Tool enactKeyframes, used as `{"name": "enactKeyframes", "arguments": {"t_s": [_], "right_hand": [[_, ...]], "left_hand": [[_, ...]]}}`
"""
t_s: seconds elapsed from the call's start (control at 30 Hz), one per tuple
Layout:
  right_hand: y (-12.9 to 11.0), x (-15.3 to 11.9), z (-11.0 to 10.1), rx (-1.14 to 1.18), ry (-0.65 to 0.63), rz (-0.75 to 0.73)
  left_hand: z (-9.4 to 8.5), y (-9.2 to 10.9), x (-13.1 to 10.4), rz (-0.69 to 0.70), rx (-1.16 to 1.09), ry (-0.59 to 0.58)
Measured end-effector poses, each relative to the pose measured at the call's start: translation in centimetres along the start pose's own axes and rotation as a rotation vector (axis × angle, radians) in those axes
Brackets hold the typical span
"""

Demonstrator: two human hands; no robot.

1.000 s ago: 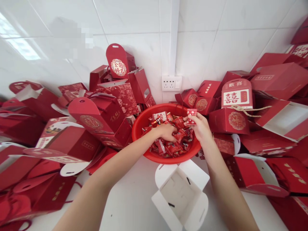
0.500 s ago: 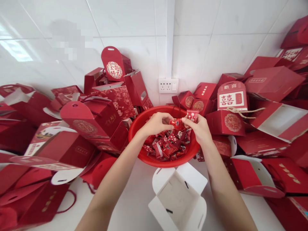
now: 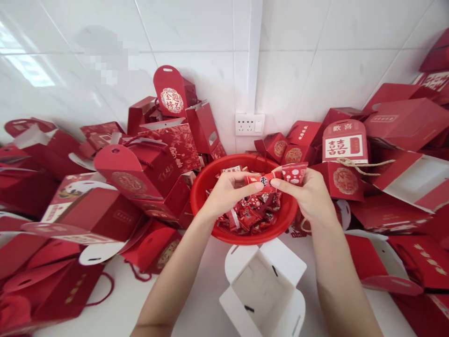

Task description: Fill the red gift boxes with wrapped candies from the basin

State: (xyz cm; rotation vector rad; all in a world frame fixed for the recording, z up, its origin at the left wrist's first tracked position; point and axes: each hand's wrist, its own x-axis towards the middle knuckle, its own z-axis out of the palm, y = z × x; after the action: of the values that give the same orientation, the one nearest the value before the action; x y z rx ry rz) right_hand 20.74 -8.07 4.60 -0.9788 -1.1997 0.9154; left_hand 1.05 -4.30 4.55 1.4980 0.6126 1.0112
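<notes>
Both your hands up over near side of the red plastic basket (image 3: 242, 238), tips almost meeting. Your L hand (image 3: 224, 194) closed on red candy pkt w/ dark character (image 3: 262, 180), thumb in front, fingers behind. Your R hand (image 3: 314, 192) also gripping: thumb tip on R end of same pkt, polka-dot candy pkt (image 3: 294, 173) held just above that thumb. Both pkts above basket, clear of the heap.

Basket on white desk (image 3: 185, 295), part full of red wrapped candies (image 3: 247, 217). White-lined box (image 3: 263, 290) just in front of it, btwn your forearms, flaps splayed, inside showing.

Red gift boxes (image 3: 115, 217) piled L of basket, more R, incl. one w/ double-happiness label (image 3: 345, 142), twine (image 3: 363, 167) hanging below label. Wall socket (image 3: 249, 124) behind basket, on white tile.
</notes>
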Motion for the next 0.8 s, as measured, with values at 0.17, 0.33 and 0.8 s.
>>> {"name": "enactKeyframes", "arguments": {"t_s": [0.17,0.33,0.8], "right_hand": [[0.0,0.0,0.0,0.064,-0.011,0.024],[-0.1,0.2,0.3,0.123,-0.026,0.076],[-0.6,0.6,0.5,0.235,-0.094,0.248]], "left_hand": [[0.7,-0.7,-0.2,0.033,-0.088,0.083],[0.9,-0.9,-0.2,0.014,-0.123,0.13],[-0.5,-0.6,-0.2,0.203,-0.009,0.159]]}}
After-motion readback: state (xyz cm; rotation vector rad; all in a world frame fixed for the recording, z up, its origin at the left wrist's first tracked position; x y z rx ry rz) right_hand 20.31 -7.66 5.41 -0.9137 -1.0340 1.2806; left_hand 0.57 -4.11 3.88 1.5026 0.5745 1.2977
